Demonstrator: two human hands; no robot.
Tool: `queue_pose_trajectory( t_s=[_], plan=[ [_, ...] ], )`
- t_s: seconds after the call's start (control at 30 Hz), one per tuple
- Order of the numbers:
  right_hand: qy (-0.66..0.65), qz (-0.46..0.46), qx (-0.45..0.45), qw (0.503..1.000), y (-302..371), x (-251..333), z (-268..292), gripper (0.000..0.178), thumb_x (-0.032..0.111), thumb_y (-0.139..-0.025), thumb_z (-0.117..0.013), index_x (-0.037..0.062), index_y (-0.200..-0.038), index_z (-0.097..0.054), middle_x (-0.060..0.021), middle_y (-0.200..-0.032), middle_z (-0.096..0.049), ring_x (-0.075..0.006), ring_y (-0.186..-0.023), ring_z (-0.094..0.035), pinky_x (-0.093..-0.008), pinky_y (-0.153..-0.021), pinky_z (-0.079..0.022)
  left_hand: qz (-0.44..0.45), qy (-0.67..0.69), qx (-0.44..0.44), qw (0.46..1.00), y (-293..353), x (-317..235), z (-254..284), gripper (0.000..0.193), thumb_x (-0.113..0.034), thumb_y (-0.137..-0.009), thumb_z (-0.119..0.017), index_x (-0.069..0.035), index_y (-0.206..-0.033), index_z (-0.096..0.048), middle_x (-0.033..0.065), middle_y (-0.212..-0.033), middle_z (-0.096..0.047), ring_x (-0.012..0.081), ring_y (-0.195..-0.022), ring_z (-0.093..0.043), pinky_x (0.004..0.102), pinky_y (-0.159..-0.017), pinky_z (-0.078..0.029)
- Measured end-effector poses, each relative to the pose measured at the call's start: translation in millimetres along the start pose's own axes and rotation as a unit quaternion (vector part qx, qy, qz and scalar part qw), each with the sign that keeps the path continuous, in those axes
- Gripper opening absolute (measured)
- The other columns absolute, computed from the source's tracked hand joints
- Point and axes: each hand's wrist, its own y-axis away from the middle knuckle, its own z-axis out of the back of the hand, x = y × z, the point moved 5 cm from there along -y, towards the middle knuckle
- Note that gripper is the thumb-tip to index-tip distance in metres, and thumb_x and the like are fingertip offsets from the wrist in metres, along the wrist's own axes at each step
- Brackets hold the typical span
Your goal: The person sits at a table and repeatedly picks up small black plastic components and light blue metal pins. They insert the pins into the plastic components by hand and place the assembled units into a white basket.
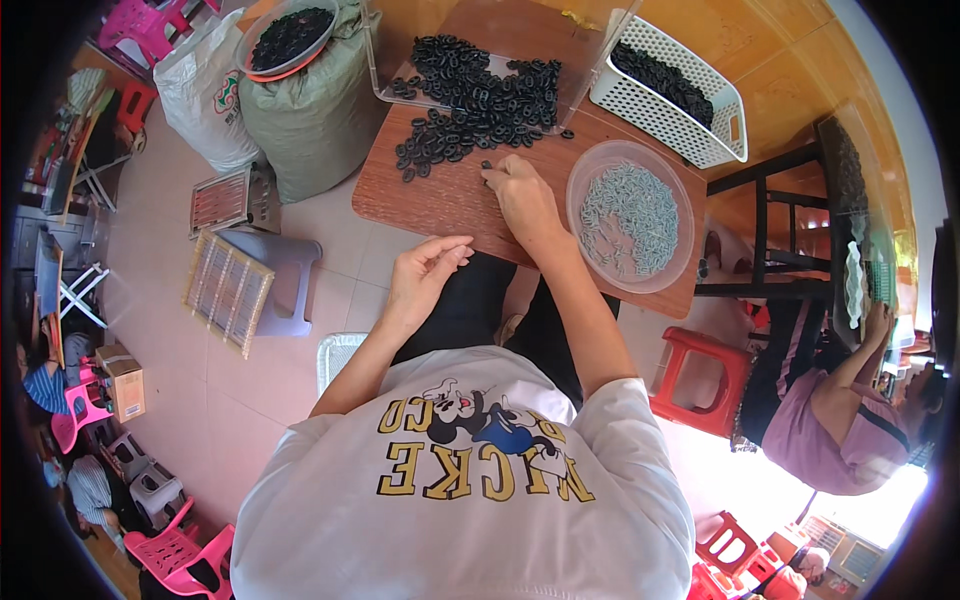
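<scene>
My right hand (525, 200) is over the wooden table, its fingers pinched at a small black oval piece (487, 165). Just off the table's near edge is my left hand (425, 275), thumb and fingertips pressed together; whatever may be between them is too small to make out. Beyond both hands lies a heap of black oval pieces with holes (460, 130), part of it inside a clear plastic bin (375, 75) tipped toward me. A clear round tub (577, 195) of small pale blue-grey pieces (640, 215) stands right of my right hand.
A white perforated basket (735, 145) of black pieces stands at the table's far right. Stuffed sacks (305, 130) are to the left, one bearing a bowl (245, 50). A grey stool (295, 285) and a red stool (705, 385) flank me. Another person (840, 430) sits at right.
</scene>
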Motion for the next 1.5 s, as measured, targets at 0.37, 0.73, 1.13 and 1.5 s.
queue_pose_trajectory(
  t_s=[0.37,0.73,1.13,1.5],
  plan=[
    [0.089,0.060,0.041,0.993,-4.8,3.7,-3.9,0.011,0.005,-0.076,-0.052,0.0003,-0.085,-0.057,-0.0153,-0.089,-0.054,-0.0290,-0.089,-0.057,-0.0399,-0.075,-0.048,-0.024,-0.021,-0.018,0.999,-13.3,-12.8,-1.6,0.020,-0.010,-0.090,-0.057,0.000,-0.105,-0.065,0.0079,-0.092,-0.066,0.0114,-0.083,-0.061,0.0231,-0.072,-0.048],
    [-0.096,-0.011,-0.054,0.994,73.2,38.8,3.3,0.013,0.006,-0.073,-0.065,0.0002,-0.083,-0.061,-0.0137,-0.082,-0.056,-0.0301,-0.080,-0.058,-0.0389,-0.070,-0.049,-0.118,-0.193,-0.018,0.974,-82.3,-50.3,-23.2,0.019,-0.008,-0.081,-0.065,0.001,-0.098,-0.067,0.0060,-0.086,-0.064,0.0105,-0.072,-0.059,0.0235,-0.066,-0.047],
    [-0.361,-0.259,-0.113,0.889,129.0,38.3,40.8,0.011,0.002,-0.081,-0.065,-0.0024,-0.091,-0.066,-0.0088,-0.080,-0.064,-0.0131,-0.070,-0.066,-0.0219,-0.064,-0.051,-0.191,-0.440,0.038,0.877,-125.5,-17.7,-74.4,0.012,-0.006,-0.077,-0.065,0.002,-0.086,-0.064,0.0174,-0.087,-0.060,0.0349,-0.081,-0.060,0.0392,-0.074,-0.046],
    [-0.654,-0.346,-0.161,0.654,128.7,5.8,38.7,0.014,0.002,-0.085,-0.062,-0.0045,-0.098,-0.062,-0.0097,-0.084,-0.065,-0.0168,-0.076,-0.066,-0.0247,-0.068,-0.054,0.055,0.045,0.129,0.989,-106.2,-6.5,-63.3,0.005,-0.002,-0.085,-0.059,0.001,-0.089,-0.059,0.0095,-0.087,-0.063,0.0141,-0.070,-0.060,0.0262,-0.063,-0.050]
  ],
)
